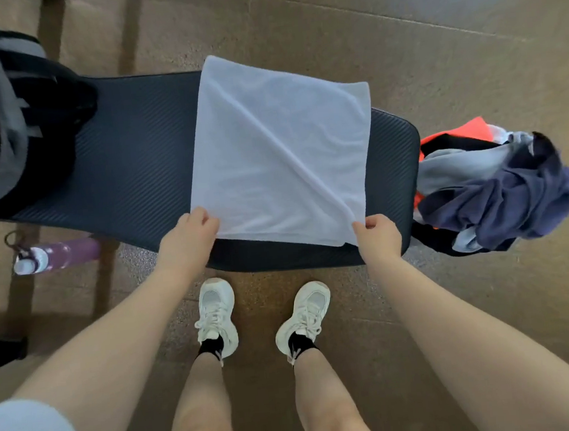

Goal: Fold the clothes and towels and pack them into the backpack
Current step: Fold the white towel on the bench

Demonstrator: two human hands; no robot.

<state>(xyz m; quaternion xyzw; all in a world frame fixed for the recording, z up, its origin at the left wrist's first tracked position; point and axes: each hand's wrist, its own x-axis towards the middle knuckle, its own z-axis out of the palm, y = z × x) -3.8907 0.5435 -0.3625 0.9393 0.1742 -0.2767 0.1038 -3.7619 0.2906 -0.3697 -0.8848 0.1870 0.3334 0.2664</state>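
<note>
The white towel – soft, light, floppy – is pinched at its near corners by the left hand and right hand.

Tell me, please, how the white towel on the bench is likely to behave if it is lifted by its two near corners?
The white towel would probably sag and drape, not hold its shape: a soft diagonal crease already runs across it. It looks thin, so likely light for its size. The left hand and right hand pinch its corners easily, so slipping seems unlikely.
</note>
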